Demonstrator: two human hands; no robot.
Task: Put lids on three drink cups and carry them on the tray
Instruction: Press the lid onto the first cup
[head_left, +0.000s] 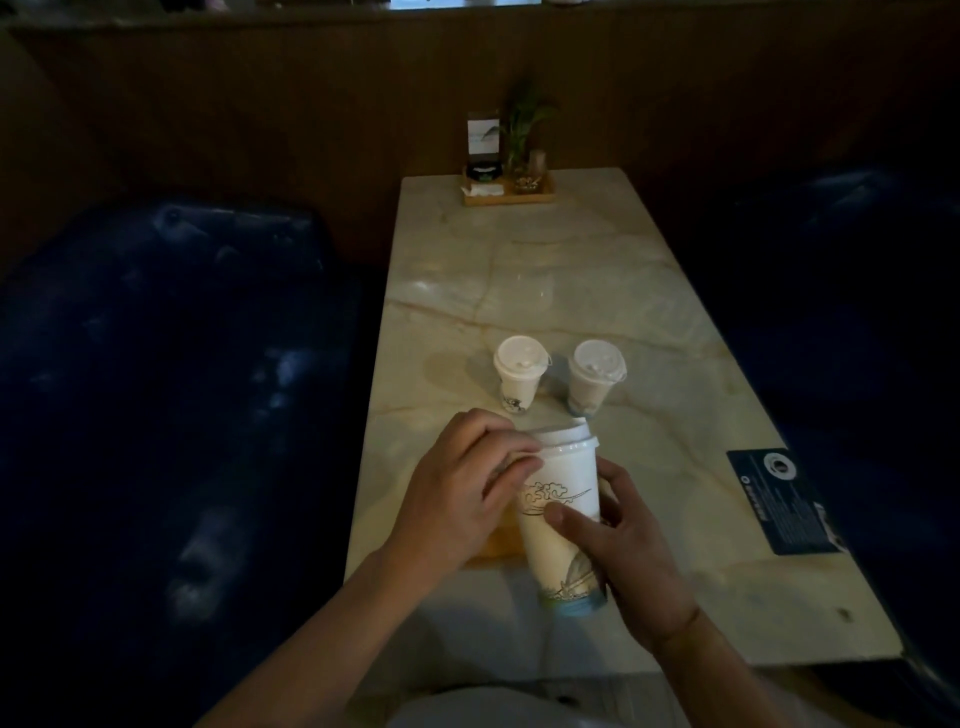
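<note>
Head view: tall cup (558, 499) between right hand's (631, 561) gripping fingers, left hand (462, 488) pinching its lid (563, 434).

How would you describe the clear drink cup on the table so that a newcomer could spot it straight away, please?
Start at the long marble table and look near its middle, just beyond the tall cup held in both hands. Two small lidded cups stand side by side there; the clear cup is the right one. Unlike its white printed neighbour, its see-through wall shows a pale drink inside.

dim overall | marble table (545, 270) catches soft sheen from above | dark seats (171, 364) nearly lost in shadow | wide-angle bending at edges | mild blur, noisy
</note>
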